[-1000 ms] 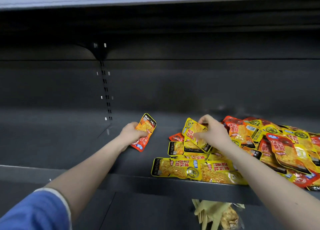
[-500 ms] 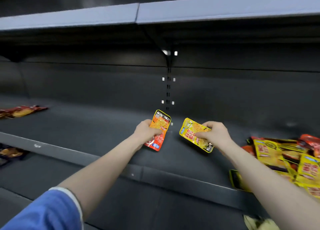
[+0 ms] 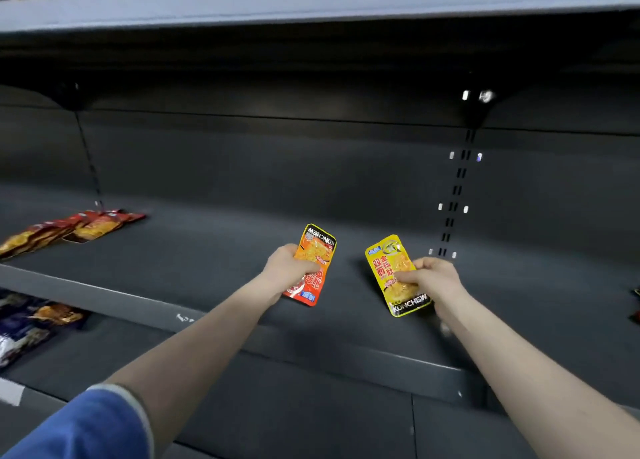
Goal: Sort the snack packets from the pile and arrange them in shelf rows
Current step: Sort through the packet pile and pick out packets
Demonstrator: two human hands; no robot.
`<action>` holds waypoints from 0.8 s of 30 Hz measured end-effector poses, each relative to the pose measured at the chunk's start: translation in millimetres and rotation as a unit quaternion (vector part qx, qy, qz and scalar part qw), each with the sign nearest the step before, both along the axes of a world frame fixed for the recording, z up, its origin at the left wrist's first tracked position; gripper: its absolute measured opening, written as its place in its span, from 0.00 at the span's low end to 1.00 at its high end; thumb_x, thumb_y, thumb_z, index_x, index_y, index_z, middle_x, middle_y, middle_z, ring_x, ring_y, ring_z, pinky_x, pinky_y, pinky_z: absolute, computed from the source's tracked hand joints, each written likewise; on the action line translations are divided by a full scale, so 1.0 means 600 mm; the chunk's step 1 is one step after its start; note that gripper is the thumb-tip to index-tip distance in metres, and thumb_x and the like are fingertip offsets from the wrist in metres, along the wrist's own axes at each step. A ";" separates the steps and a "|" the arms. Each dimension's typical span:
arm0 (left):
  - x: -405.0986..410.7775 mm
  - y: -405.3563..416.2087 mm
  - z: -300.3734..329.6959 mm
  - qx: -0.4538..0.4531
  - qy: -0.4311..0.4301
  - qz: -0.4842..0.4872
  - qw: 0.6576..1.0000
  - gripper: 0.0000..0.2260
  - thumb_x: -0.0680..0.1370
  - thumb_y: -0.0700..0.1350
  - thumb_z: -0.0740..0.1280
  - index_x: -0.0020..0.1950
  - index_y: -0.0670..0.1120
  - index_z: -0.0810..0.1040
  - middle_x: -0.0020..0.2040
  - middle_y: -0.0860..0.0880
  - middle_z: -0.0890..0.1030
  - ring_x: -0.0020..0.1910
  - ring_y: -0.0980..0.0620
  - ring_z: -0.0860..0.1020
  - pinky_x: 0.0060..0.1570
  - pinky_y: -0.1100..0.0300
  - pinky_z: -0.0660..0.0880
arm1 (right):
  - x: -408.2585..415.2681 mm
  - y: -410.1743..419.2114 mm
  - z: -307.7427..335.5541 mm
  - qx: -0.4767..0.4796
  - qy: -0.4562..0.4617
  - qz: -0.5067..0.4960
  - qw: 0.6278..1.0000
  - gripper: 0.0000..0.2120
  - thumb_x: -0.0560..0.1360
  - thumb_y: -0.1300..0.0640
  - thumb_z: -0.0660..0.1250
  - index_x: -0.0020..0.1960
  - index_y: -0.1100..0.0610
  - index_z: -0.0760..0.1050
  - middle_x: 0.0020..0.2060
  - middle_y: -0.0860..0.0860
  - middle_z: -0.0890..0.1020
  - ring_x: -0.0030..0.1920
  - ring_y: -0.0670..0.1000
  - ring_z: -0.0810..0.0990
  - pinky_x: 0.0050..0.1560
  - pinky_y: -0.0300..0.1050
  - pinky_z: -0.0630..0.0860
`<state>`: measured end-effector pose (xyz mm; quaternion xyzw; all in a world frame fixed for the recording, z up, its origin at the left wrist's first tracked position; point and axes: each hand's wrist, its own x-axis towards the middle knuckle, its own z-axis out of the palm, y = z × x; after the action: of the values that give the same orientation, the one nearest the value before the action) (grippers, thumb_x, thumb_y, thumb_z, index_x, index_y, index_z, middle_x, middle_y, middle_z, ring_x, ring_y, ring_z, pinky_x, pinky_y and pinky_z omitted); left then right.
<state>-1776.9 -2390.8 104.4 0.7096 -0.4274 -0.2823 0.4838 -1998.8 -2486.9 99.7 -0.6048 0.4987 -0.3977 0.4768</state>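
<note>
The person's left hand (image 3: 289, 268) is gripping an orange-red KONCHEW snack packet (image 3: 313, 264), fingers curled round it; the right hand (image 3: 431, 278) is pinching a yellow KONCHEW packet (image 3: 394, 275). Both packets are hovering over the dark shelf (image 3: 207, 250), apart from each other. A row of red packets (image 3: 69, 228) is lying far left.

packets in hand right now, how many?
2. An orange packet in the left hand; a yellow packet in the right hand. Further ones stacked behind these would be hidden.
</note>
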 end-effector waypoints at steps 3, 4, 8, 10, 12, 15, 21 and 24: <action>0.039 0.000 -0.005 0.000 0.003 0.003 1.000 0.06 0.73 0.40 0.71 0.43 0.46 0.74 0.47 0.43 0.82 0.43 0.46 0.80 0.46 0.55 0.77 | 0.036 -0.008 0.002 0.013 -0.001 0.009 1.000 0.10 0.67 0.70 0.73 0.36 0.61 0.72 0.34 0.59 0.80 0.27 0.52 0.78 0.34 0.43 0.76; 0.050 -0.001 -0.007 0.003 0.003 0.003 1.000 0.06 0.73 0.39 0.71 0.43 0.46 0.74 0.47 0.43 0.82 0.41 0.47 0.80 0.44 0.56 0.77 | 0.046 -0.011 0.001 0.016 0.004 0.010 1.000 0.10 0.67 0.70 0.73 0.37 0.61 0.72 0.34 0.59 0.80 0.28 0.52 0.78 0.35 0.43 0.76; 0.086 -0.011 -0.007 0.008 -0.001 0.004 1.000 0.05 0.73 0.39 0.71 0.45 0.45 0.76 0.47 0.42 0.82 0.42 0.46 0.80 0.45 0.55 0.77 | 0.078 -0.027 0.001 0.038 0.005 0.017 0.999 0.11 0.68 0.70 0.73 0.36 0.60 0.73 0.32 0.56 0.80 0.25 0.48 0.78 0.31 0.39 0.75; 0.101 -0.019 -0.003 0.008 -0.002 0.000 1.000 0.05 0.73 0.39 0.71 0.44 0.45 0.75 0.46 0.43 0.82 0.42 0.46 0.80 0.45 0.55 0.77 | 0.089 -0.037 0.004 0.038 -0.005 0.024 0.999 0.10 0.68 0.70 0.72 0.36 0.60 0.74 0.28 0.53 0.80 0.23 0.46 0.77 0.26 0.34 0.74; 0.114 -0.027 0.000 0.013 -0.003 -0.002 1.000 0.05 0.73 0.39 0.71 0.45 0.45 0.76 0.46 0.43 0.82 0.43 0.45 0.81 0.47 0.53 0.77 | 0.098 -0.048 0.008 0.043 -0.013 0.029 0.999 0.09 0.69 0.71 0.71 0.36 0.61 0.74 0.21 0.49 0.79 0.20 0.44 0.76 0.22 0.32 0.71; 0.136 -0.040 0.004 0.016 0.001 0.002 1.000 0.08 0.73 0.39 0.71 0.50 0.42 0.77 0.48 0.42 0.83 0.45 0.43 0.82 0.50 0.51 0.78 | 0.115 -0.067 0.010 0.065 -0.003 0.033 0.997 0.09 0.69 0.71 0.71 0.37 0.61 0.74 0.23 0.50 0.80 0.21 0.45 0.78 0.28 0.36 0.76; 0.180 -0.055 0.003 0.037 0.009 -0.007 0.999 0.07 0.73 0.39 0.72 0.48 0.45 0.76 0.45 0.44 0.82 0.41 0.47 0.81 0.44 0.55 0.78 | 0.152 -0.084 -0.002 0.068 0.068 0.031 0.995 0.09 0.68 0.71 0.72 0.45 0.64 0.76 0.36 0.58 0.80 0.33 0.53 0.78 0.41 0.43 0.76; 0.207 -0.060 -0.001 0.045 0.015 -0.013 0.999 0.11 0.72 0.39 0.72 0.52 0.42 0.77 0.47 0.42 0.83 0.43 0.45 0.82 0.48 0.52 0.79 | 0.169 -0.082 -0.013 0.053 0.110 0.006 0.993 0.09 0.66 0.68 0.74 0.38 0.60 0.74 0.34 0.56 0.79 0.33 0.52 0.77 0.44 0.44 0.75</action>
<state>-1652.5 -2426.9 103.6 0.7209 -0.4160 -0.3181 0.4539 -1897.2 -2536.1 92.1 -0.6219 0.5645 -0.2989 0.4531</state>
